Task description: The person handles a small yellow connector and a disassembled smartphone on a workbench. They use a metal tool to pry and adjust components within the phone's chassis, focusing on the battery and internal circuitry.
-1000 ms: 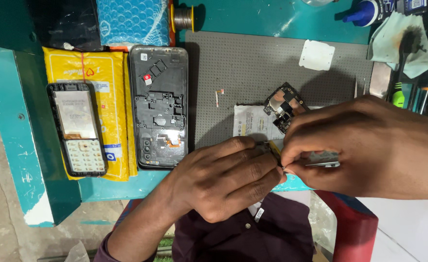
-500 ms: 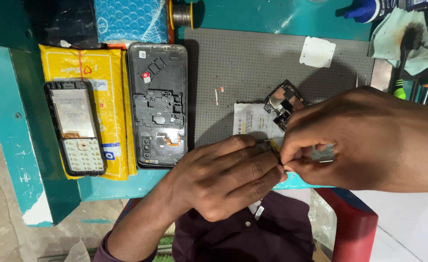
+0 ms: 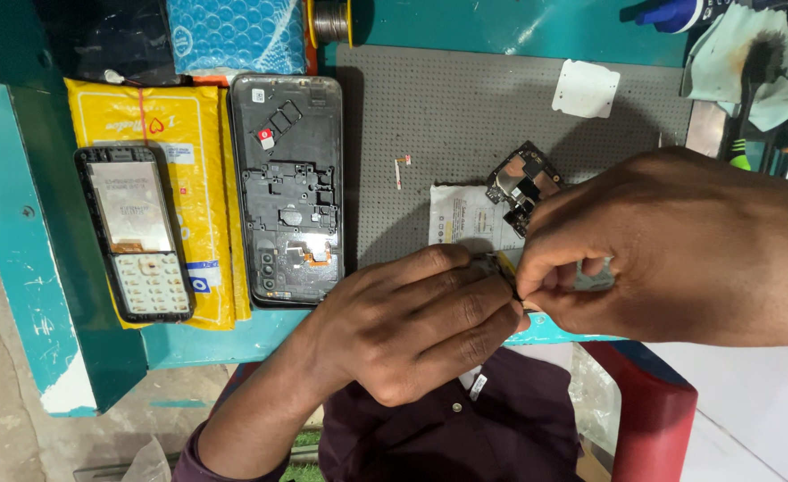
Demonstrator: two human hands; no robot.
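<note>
A small dark part with a yellow strip [image 3: 501,268] sits pinched between both hands at the near edge of the worktop [image 3: 501,31], roughly five o'clock from the middle of the head view; most of it is hidden, so we cannot tell just what it is. Our left hand [image 3: 412,330] comes up from six o'clock, its fingers [image 3: 465,299] curled and clenched over the part's left end. Our right hand [image 3: 671,250] reaches in from three o'clock, thumb and forefinger nipped on the part's right end, the other fingers folded under. The two hands touch at the part.

Just beyond the right hand, at twelve o'clock from the pinch, a small circuit board [image 3: 523,183] lies tilted on a white paper slip [image 3: 465,219], both on the grey perforated mat [image 3: 474,116]. At ten o'clock from the hands an opened smartphone body [image 3: 288,192] lies face down, its innards bare. Farther to nine o'clock a keypad phone [image 3: 139,234] rests on a yellow padded envelope [image 3: 193,134]. A white square pad [image 3: 586,87] sits at one o'clock on the mat, and a stained cloth [image 3: 751,67] lies at the far right corner. A blue bubble-wrap pouch [image 3: 237,34] and a solder spool [image 3: 329,20] line the far edge.
</note>
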